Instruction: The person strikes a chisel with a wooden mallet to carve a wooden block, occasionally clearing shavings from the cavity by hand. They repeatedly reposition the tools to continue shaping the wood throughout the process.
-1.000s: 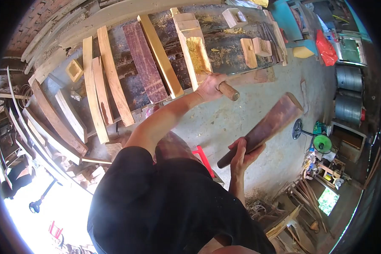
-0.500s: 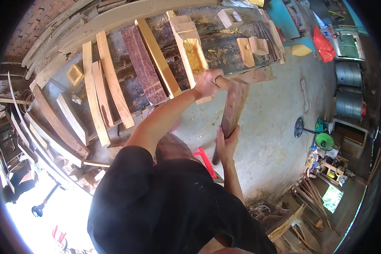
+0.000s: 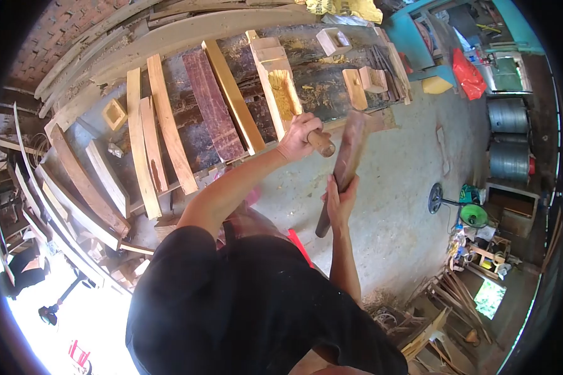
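My left hand is closed around a round wooden handle, whose end sticks out to the right; the rest of that tool is hidden. It sits at the near end of a light wooden block with a hollow cut in its yellowish wood. Closed on a long dark wooden mallet, my right hand is lower and further right. The mallet's upper part is blurred, and a gap separates it from the handle. A purple-brown board and a yellow beam lie left of the block.
Several pale boards lie across the bench's left part. Small wooden boxes and dark strips are at its right end. On the floor side stand a red stool, partly hidden, and a green fan. Metal drums are far right.
The mallet has come away from the round handle's end, leaving a gap. My left hand and the handle appear lower in view, and the handle end now points more toward me. The view has shifted slightly.
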Available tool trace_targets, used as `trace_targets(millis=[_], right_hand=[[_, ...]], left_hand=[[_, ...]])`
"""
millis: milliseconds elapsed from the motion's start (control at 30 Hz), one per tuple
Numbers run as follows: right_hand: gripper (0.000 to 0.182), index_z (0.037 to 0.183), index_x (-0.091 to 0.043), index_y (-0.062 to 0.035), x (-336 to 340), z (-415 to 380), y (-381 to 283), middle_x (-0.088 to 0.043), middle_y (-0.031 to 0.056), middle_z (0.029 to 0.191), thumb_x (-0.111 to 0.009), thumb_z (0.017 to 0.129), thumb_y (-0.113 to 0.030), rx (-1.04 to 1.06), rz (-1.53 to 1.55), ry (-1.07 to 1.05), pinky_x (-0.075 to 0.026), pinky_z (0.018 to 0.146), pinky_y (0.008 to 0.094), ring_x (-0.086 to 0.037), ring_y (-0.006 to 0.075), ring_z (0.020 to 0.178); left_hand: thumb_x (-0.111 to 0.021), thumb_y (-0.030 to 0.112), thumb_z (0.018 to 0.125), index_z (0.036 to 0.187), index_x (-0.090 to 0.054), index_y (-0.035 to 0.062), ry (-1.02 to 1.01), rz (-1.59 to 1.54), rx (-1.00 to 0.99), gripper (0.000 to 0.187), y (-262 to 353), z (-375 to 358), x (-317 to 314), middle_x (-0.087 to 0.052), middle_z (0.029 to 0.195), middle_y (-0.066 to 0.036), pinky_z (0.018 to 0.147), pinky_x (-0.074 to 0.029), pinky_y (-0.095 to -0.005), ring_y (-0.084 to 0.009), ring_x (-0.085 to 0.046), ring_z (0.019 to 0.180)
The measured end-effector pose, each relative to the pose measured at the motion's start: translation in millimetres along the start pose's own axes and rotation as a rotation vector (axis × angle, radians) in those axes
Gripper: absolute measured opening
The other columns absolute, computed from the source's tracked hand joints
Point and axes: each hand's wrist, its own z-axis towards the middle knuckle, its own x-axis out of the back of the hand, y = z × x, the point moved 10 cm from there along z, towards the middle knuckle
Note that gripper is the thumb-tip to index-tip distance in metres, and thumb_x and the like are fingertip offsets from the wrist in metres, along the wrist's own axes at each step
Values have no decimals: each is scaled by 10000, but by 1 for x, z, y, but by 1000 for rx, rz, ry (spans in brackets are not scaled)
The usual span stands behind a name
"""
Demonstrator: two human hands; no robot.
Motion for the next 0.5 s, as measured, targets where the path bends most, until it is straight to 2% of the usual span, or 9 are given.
trace_targets(millis=[67,133,167,233,267,333,400,433,500], right_hand=[[307,1080,-426,-55,-9,26,30,-519,35,698,-640,901,-182,-77,-75,-39,-460,499,255,-538,90,558],[398,1101,-448,-46,-27,59,66,-601,115,668,-670,870,-282,-70,-218,-139,-507,509,363,-639,240,579],[398,1101,-448,-46,-34,78,80,-601,115,668,-670,870,-282,-65,-209,-137,-507,509,363,-639,240,579],[428,1115,-467,-49,-50,110,60,-642,177,708,-681,849,-308,319,-503,-44,-514,572,476,-651,386,640],[428,1115,-467,-49,-59,127,55,-642,177,708,-681,849,-308,317,-495,-44,-514,572,476,-651,386,640],[457,1184,-499,-45,-83,157,43,-649,281,936,-688,844,-285,331,-535,-85,-503,746,522,-619,479,875],[467,1199,-490,-62,-108,190,58,-653,249,960,-681,844,-300,349,-632,-100,-505,738,517,-625,456,885],[478,1214,-482,-79,-116,197,60,-656,217,983,-674,844,-314,376,-733,-107,-507,730,512,-631,432,896],[463,1225,-494,-87,-119,203,58,-650,200,1024,-668,855,-302,401,-753,-144,-513,740,492,-636,402,900]], left_hand=[[-761,103,653,941,-595,67,79,-81,29,334,13,3,23,-588,917,-100,810,-417,-419,-319,-565,893],[-756,90,661,922,-595,58,69,-101,50,308,26,1,47,-587,902,-102,790,-433,-413,-319,-569,883],[-751,76,669,903,-594,49,63,-127,78,283,27,-3,59,-585,887,-104,769,-449,-407,-319,-574,874],[-725,8,684,895,-590,37,43,-127,172,252,7,-27,77,-599,883,-99,716,-493,-366,-289,-614,819],[-720,-15,686,892,-586,34,83,-124,229,251,8,-36,91,-601,881,-99,706,-507,-350,-258,-632,804],[-716,-37,688,890,-581,31,120,-113,293,252,6,-52,114,-603,878,-100,697,-521,-334,-227,-649,789],[-716,-66,680,875,-576,33,248,-17,469,260,-18,-80,141,-630,869,-74,710,-535,-302,-156,-653,775],[-716,-66,680,875,-576,33,249,-14,476,260,-22,-87,148,-630,869,-74,710,-535,-302,-156,-653,775],[-722,-88,669,866,-571,41,347,-362,684,280,-48,-110,156,-648,848,-40,744,-533,-278,-113,-640,814]])
